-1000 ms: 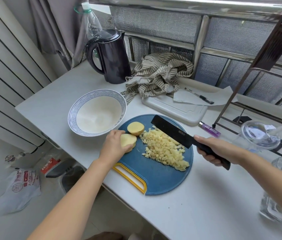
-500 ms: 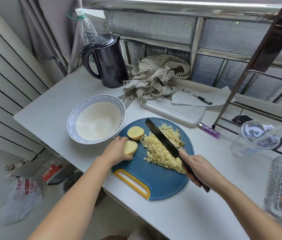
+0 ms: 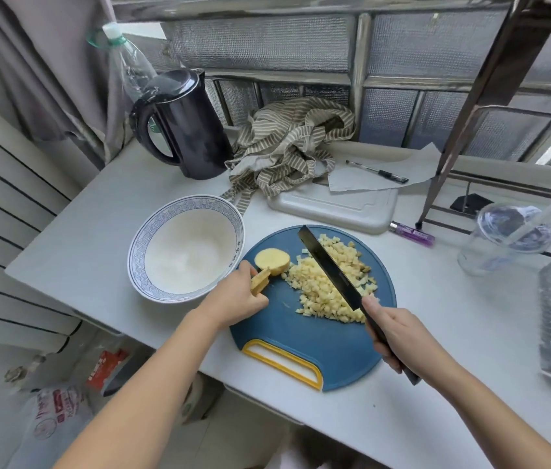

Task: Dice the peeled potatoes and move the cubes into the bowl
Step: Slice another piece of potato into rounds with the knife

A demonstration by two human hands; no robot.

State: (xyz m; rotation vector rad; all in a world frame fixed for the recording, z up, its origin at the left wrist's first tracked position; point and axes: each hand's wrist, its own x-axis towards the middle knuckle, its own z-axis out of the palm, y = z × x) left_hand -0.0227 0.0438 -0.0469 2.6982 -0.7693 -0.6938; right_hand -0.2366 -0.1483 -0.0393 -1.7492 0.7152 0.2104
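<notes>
Your left hand (image 3: 236,296) sits at the left edge of the round blue cutting board (image 3: 301,343), fingers curled round a potato piece (image 3: 260,280) that sticks out on its far side. That piece sits right against a peeled potato half (image 3: 272,261), which lies cut face up on the board. Your right hand (image 3: 399,336) is wrapped tight round the black handle of a cleaver (image 3: 328,265). Its dark blade slants across the pile of potato cubes (image 3: 318,299), tip pointing far and left. Whether the edge meets the board cannot be told. The cubes lie heaped on the middle and right of the board, some on each side of the blade. The blue-rimmed white bowl (image 3: 184,199) stands on the white table (image 3: 436,333) just left of the board, close to your left hand. Farther back stand a black kettle (image 3: 189,130) and a clear plastic bottle (image 3: 125,62), with a striped cloth (image 3: 294,140) bunched to their right. A white tray (image 3: 335,206) lies beyond the board, and a pen (image 3: 377,171) rests on paper at its far edge. A purple lighter (image 3: 412,233) and a clear plastic cup (image 3: 500,242) lie to the right.
</notes>
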